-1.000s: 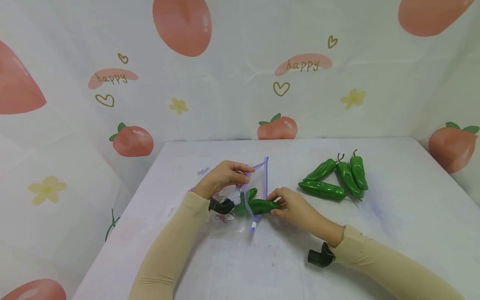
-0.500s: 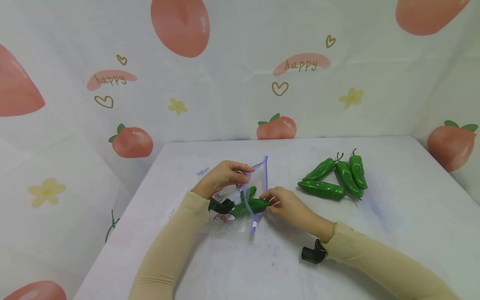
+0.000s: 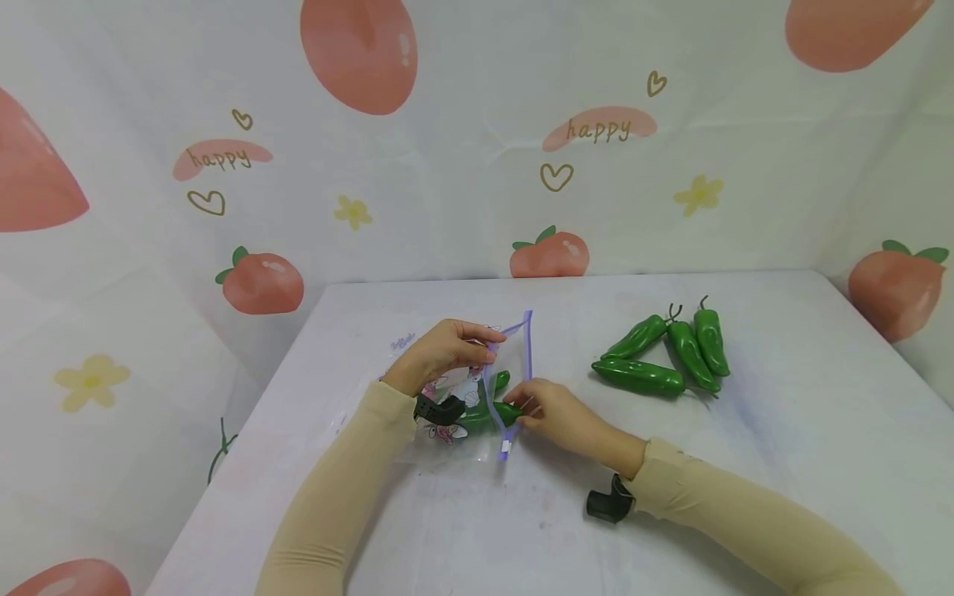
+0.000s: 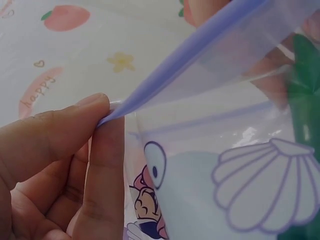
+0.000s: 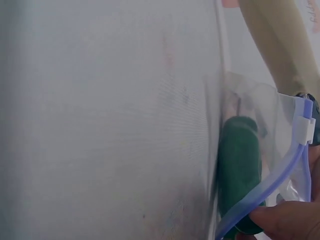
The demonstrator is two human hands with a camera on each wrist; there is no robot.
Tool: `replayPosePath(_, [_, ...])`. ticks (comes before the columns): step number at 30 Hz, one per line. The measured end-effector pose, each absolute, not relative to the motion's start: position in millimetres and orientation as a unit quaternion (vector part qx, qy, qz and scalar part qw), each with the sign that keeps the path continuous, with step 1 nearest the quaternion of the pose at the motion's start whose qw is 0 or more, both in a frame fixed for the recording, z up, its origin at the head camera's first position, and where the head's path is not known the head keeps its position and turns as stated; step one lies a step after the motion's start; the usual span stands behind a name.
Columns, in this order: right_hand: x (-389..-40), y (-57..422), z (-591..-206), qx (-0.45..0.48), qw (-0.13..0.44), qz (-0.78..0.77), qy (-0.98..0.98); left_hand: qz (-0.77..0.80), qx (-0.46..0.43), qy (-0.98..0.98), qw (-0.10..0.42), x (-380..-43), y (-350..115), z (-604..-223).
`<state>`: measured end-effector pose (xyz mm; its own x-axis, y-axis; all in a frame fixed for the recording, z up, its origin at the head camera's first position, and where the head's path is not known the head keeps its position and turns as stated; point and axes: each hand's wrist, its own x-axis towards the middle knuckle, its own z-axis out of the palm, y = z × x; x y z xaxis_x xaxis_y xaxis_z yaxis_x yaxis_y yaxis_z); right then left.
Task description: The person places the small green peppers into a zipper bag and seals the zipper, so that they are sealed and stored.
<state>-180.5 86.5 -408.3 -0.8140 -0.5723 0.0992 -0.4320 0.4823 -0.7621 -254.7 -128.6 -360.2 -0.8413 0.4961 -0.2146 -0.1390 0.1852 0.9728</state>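
Note:
A clear zip bag with purple edging and printed cartoon figures lies on the table, its mouth spread toward the right. My left hand pinches the purple rim between thumb and finger, plain in the left wrist view. With its fingertips at the bag's mouth, my right hand holds the near end of a green pepper. Most of that pepper is inside the bag; the right wrist view shows its body behind the clear film. Behind it in the bag, another green pepper is partly covered.
To the right of the bag, several loose green peppers lie in a rough triangle on the white table. A white slider sits at the near end of the bag's purple zip. A printed cloth hangs behind the table.
My right hand has moved left, pushing the pepper deeper through the bag's mouth. The left hand keeps its pinch on the rim, and the loose peppers lie unmoved.

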Motion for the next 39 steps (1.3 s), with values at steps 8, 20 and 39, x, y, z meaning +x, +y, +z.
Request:
replayPosePath(8, [-181.6,84.5,-409.2,-0.288,0.095,-0.392,0.868,0.622,0.121,0.729,0.258,-255.5,-128.5,-361.1])
replayPosePath(20, [-183.7,84.8,-407.7,-0.286,0.104,-0.395,0.867,0.619,0.124,0.731,0.257,-254.8,-128.4,-361.3])
replayPosePath(39, [-187.2,109.1,-384.8,-0.265,0.074,-0.434,0.858,0.631,0.111,0.725,0.253,-257.3,-127.0,-362.1])
